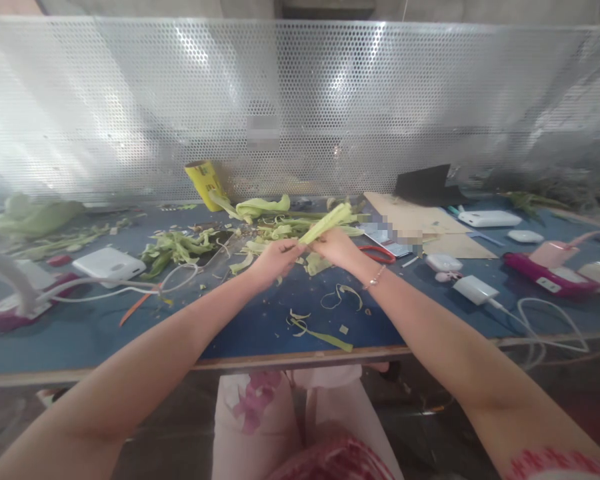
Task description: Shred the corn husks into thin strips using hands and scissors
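Both my hands meet over the middle of the blue table (260, 327), holding a pale green folded leaf strip (326, 223) that sticks up and to the right. My left hand (275, 257) pinches its lower end with fingers closed. My right hand (336, 245) grips it just beside, fingers curled round it; a thin bracelet is on that wrist. Under and behind the hands lies a heap of green leaf strips (275, 223). Thin curled trimmings (320, 332) lie near the table's front edge.
A yellow tube (205, 180) leans on the perforated metal screen (300, 107). Red-handled scissors (380, 254), a cardboard sheet (420, 223), white power banks (109, 263) (489, 218), cables and pink devices (550, 270) lie on the table. More green leaves (35, 217) are at far left.
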A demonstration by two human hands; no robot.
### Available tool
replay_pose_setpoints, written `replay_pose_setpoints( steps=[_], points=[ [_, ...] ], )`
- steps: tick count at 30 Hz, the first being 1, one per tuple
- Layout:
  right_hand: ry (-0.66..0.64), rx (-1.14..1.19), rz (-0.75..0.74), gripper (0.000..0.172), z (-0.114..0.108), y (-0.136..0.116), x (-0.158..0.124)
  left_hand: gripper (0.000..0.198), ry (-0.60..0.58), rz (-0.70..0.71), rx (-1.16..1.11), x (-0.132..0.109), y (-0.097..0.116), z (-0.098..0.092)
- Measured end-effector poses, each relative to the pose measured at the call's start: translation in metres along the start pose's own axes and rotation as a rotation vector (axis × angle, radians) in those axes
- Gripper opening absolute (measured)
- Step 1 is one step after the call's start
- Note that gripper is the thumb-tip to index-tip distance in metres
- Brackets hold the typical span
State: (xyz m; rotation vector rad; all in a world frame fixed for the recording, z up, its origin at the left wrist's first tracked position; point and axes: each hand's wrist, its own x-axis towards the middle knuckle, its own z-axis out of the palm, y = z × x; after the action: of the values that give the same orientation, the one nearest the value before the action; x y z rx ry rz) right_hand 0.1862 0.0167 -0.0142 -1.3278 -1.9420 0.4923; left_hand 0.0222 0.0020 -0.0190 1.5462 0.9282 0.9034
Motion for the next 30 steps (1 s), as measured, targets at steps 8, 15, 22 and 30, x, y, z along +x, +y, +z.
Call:
replay_pose_setpoints(
  steps=[8,15,22,30],
  points=[
    [-0.087,0.427,-0.039,0.016,-0.002,0.004,-0.004,0.023,-0.094,-0.206,-0.370,0.003,0.004,-0.008],
    [-0.114,0.490,-0.084,0.015,-0.006,0.011,-0.002,0.027,-0.139,-0.262,-0.361,0.004,0.005,-0.013],
    [-0.130,0.292,-0.142,0.017,-0.016,0.004,-0.006,0.026,0.002,-0.184,-0.246,0.006,0.001,-0.012],
    [-0.155,0.166,-0.170,0.017,-0.014,0.008,-0.005,0.022,0.064,-0.180,-0.278,0.004,0.005,-0.006]
  ],
)
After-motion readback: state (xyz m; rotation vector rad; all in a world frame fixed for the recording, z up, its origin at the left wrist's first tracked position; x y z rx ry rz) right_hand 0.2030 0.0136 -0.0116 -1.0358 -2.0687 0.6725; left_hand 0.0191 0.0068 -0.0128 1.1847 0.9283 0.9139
